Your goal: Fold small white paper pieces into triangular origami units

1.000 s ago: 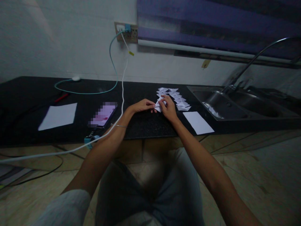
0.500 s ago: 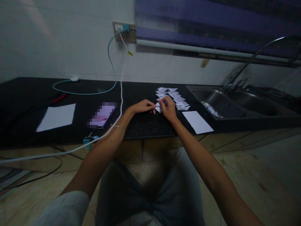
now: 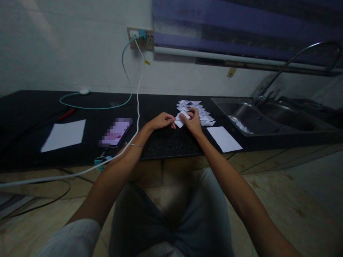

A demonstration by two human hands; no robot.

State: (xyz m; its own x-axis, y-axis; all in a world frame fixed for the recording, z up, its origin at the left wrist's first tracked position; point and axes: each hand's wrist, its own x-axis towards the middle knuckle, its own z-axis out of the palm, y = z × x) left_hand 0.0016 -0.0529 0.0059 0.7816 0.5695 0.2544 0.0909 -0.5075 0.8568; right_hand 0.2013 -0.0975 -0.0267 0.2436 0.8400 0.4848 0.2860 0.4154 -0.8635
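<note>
Between my hands, just above the black counter, is a small folded piece of white paper [image 3: 179, 122]. My left hand [image 3: 163, 121] pinches its left corner between thumb and fingers. On the other side my right hand [image 3: 193, 122] grips it, thumb on the near face and fingers curled behind. Part of the paper is hidden by the right thumb. Right behind the hands lie several folded white paper pieces [image 3: 206, 116] in overlapping rows. A flat white paper rectangle [image 3: 224, 139] rests to the right of my right hand.
A larger white sheet [image 3: 64, 135] and a phone [image 3: 116, 132] with a blurred screen lie on the left of the counter [image 3: 166, 144]. A white cable [image 3: 138, 103] runs across my left forearm. The steel sink [image 3: 254, 117] with its tap is at the right.
My right hand has shifted its grip, its fingers lifting and opening somewhat, so more of the folded paper shows. My left hand keeps its pinch in nearly the same place.
</note>
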